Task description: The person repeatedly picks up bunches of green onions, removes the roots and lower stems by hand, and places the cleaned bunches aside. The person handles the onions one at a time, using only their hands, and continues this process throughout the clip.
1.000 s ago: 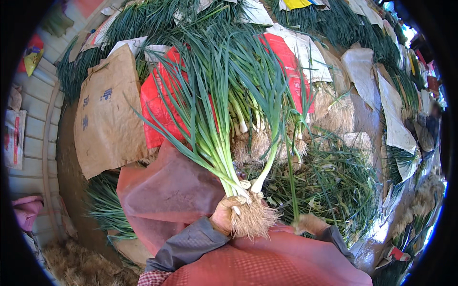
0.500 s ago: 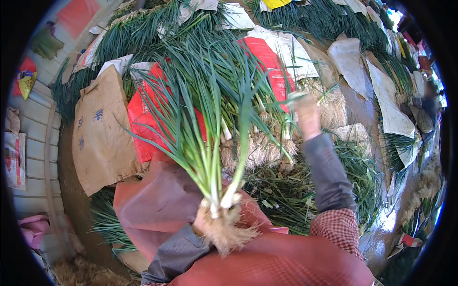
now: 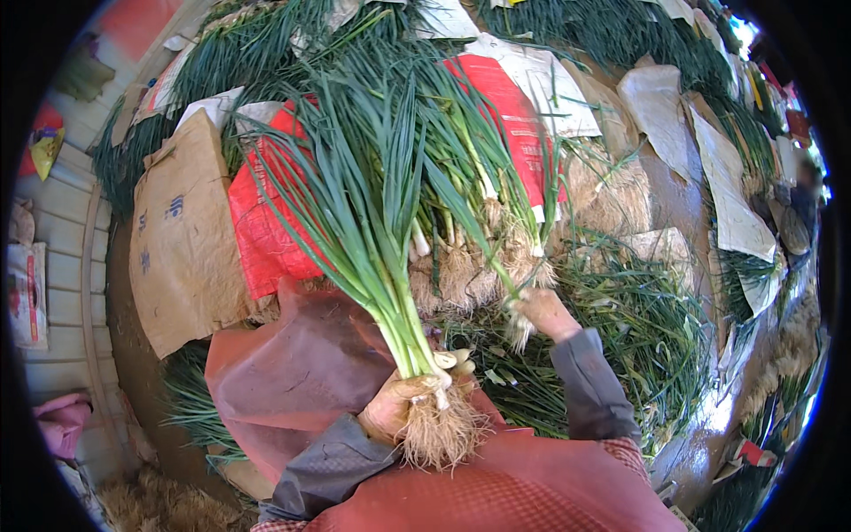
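Note:
A bunch of green onions [image 3: 390, 306] lies in my left hand [image 3: 387, 410], which wraps round the white stems just above the hairy roots [image 3: 441, 434]. The long green leaves fan away from me over the pile. To its right, my right hand [image 3: 543, 313] is closed on a single green onion [image 3: 493, 262], near its pale root end, with the leaf stretching up and left. Beyond both hands a heap of loose green onions [image 3: 448, 232] rests on red sacks [image 3: 510, 115], root ends toward me.
A brown sack [image 3: 188, 232] stands left of the pile. Torn leaves and scraps [image 3: 647, 332] cover the ground at right. A reddish apron [image 3: 306, 355] spreads over my lap. More covered green onion piles [image 3: 603, 35] lie farther back, and a blurred person [image 3: 802, 195] is at the far right.
My right hand has come down toward me from beside the red sack and now grips a single green onion. The bunch in my left hand has tilted, its stems gathered closer together.

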A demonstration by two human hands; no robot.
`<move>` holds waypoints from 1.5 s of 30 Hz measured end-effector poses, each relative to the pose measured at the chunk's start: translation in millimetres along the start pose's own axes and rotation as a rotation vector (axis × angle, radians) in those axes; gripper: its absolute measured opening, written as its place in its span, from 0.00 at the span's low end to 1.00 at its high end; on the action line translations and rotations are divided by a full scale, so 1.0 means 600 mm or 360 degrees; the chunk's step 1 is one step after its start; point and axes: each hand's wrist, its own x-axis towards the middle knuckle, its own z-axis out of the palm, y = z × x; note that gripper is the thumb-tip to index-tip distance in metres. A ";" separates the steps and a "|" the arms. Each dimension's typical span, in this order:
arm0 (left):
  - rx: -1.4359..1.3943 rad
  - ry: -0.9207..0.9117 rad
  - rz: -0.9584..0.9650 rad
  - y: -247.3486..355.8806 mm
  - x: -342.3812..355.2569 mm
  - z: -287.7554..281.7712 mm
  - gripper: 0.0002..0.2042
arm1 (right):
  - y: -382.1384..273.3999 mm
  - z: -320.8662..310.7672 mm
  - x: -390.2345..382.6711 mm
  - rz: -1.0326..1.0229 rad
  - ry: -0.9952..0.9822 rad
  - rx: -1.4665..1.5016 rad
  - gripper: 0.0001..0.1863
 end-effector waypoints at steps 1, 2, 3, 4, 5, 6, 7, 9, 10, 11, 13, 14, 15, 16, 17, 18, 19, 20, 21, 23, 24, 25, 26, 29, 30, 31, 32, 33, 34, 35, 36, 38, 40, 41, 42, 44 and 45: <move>0.0126 0.0079 0.0047 -0.005 0.004 -0.013 0.19 | -0.101 -0.006 -0.049 0.0056 -0.0156 0.0384 0.17; 0.0154 0.0081 0.0013 -0.008 0.010 -0.022 0.20 | -0.141 -0.011 -0.074 0.0004 -0.0272 0.0472 0.16; 0.0187 0.0093 -0.0010 -0.010 0.010 -0.029 0.20 | -0.165 -0.005 -0.086 -0.0060 -0.0399 0.0563 0.16; 0.0173 0.0054 -0.0077 -0.008 0.004 -0.028 0.20 | -0.183 0.008 -0.086 -0.0225 -0.0374 0.0363 0.15; 0.0186 0.0088 -0.0050 -0.014 0.005 -0.023 0.20 | -0.191 0.020 -0.083 -0.0380 -0.0407 0.0340 0.16; 0.0148 0.0093 -0.0044 -0.019 0.006 -0.022 0.19 | -0.206 0.032 -0.080 -0.0349 -0.0396 0.0287 0.15; 0.0111 0.0098 -0.0038 -0.021 0.005 -0.023 0.19 | -0.225 0.045 -0.079 -0.0318 -0.0384 0.0235 0.14; 0.0094 0.0069 -0.0036 -0.014 -0.004 -0.014 0.19 | -0.230 0.073 -0.075 -0.0317 -0.0347 0.0462 0.17; 0.0100 0.0075 -0.0027 -0.007 -0.011 -0.007 0.18 | -0.217 0.091 -0.067 -0.0398 -0.0286 0.0598 0.18; 0.0091 0.0074 -0.0015 -0.004 -0.015 -0.005 0.18 | -0.218 0.098 -0.068 -0.0473 -0.0227 0.0716 0.19; 0.0081 0.0021 -0.0005 -0.003 -0.018 -0.015 0.18 | -0.214 0.077 -0.087 -0.0332 -0.0254 0.0684 0.22; 0.0079 -0.0004 0.0002 -0.004 -0.019 -0.025 0.18 | -0.201 0.072 -0.092 -0.0463 -0.0171 0.0561 0.24; 0.0069 -0.0029 0.0013 -0.006 -0.018 -0.033 0.17 | -0.207 0.049 -0.111 -0.0374 -0.0348 0.0771 0.23; 0.0117 -0.0080 -0.0004 -0.004 -0.011 -0.035 0.17 | -0.187 0.049 -0.117 -0.0519 -0.0293 0.0637 0.22; 0.0095 -0.0097 -0.0005 -0.003 -0.006 -0.027 0.17 | -0.169 0.049 -0.127 -0.0653 -0.0222 0.0498 0.22; 0.0071 -0.0094 0.0018 -0.003 -0.006 -0.019 0.17 | -0.217 0.018 -0.161 -0.0200 -0.0523 0.0397 0.24; 0.0047 -0.0090 0.0043 -0.006 -0.008 -0.016 0.17 | -0.236 0.023 -0.171 -0.0334 -0.0600 0.0314 0.23; 0.0033 -0.0243 -0.0068 -0.002 0.001 -0.027 0.18 | -0.219 0.036 -0.169 -0.0266 -0.0686 0.0413 0.21; 0.0048 -0.0230 0.0020 -0.009 0.001 -0.030 0.18 | -0.209 0.045 -0.169 -0.0199 -0.0773 0.0511 0.19; 0.0075 -0.0185 0.0227 -0.018 -0.001 -0.027 0.18 | -0.189 0.021 -0.181 -0.0425 -0.0585 0.0261 0.13; 0.0082 -0.0231 0.0189 -0.013 -0.002 -0.029 0.19 | -0.184 0.009 -0.190 -0.0381 -0.0569 0.0281 0.12; 0.0032 -0.0257 0.0185 -0.014 -0.003 -0.031 0.20 | -0.177 -0.001 -0.197 -0.0337 -0.0554 0.0298 0.11; -0.0012 -0.0283 0.0180 -0.015 -0.003 -0.032 0.20 | -0.166 -0.009 -0.200 -0.0285 -0.0518 0.0378 0.10; -0.0275 -0.0365 0.0163 -0.018 -0.007 -0.042 0.20 | -0.103 -0.041 -0.183 -0.0215 0.0015 0.0562 0.09; -0.0357 -0.0426 0.0186 -0.016 -0.014 -0.028 0.20 | -0.066 -0.045 -0.166 -0.0302 0.0419 -0.0120 0.09; -0.0427 -0.0491 0.0215 -0.013 -0.016 -0.020 0.20 | -0.037 -0.040 -0.143 -0.0385 0.0823 -0.0802 0.09; -0.0376 -0.0423 0.0207 -0.015 -0.020 -0.022 0.20 | -0.036 -0.024 -0.120 -0.0743 0.0653 -0.0787 0.10; -0.0359 -0.0430 0.0211 -0.014 -0.021 -0.029 0.20 | -0.130 -0.004 -0.131 -0.0299 0.0440 0.0252 0.11; -0.0340 -0.0440 0.0199 -0.014 -0.022 -0.036 0.21 | -0.216 0.006 -0.117 0.0082 0.0073 0.0352 0.13; -0.0318 -0.0470 0.0166 -0.012 -0.018 -0.039 0.21 | -0.224 0.039 -0.104 -0.0273 -0.0172 0.0921 0.17; -0.0273 -0.0580 0.0221 -0.017 -0.009 -0.052 0.24 | -0.234 0.075 -0.062 -0.0511 -0.0409 0.1136 0.19; -0.0302 -0.0476 0.0083 -0.015 -0.015 -0.055 0.23 | -0.275 0.114 -0.029 -0.0545 -0.0322 0.1278 0.13; -0.0256 -0.0435 0.0162 -0.017 -0.011 -0.065 0.22 | -0.275 0.165 0.015 -0.0774 -0.0012 0.1427 0.10; -0.0223 -0.0392 0.0197 -0.014 -0.014 -0.068 0.22 | -0.244 0.173 0.016 -0.1135 0.0134 0.0621 0.08; -0.0203 -0.0353 0.0225 -0.014 -0.017 -0.071 0.22 | -0.241 0.169 0.001 -0.1462 0.0444 -0.0126 0.07; -0.0232 -0.0335 0.0217 -0.013 -0.020 -0.075 0.22 | -0.218 0.136 -0.070 -0.0959 -0.0101 0.0460 0.06; -0.0251 -0.0344 0.0200 -0.014 -0.020 -0.073 0.22 | -0.199 0.128 -0.098 -0.0286 -0.0491 0.1362 0.06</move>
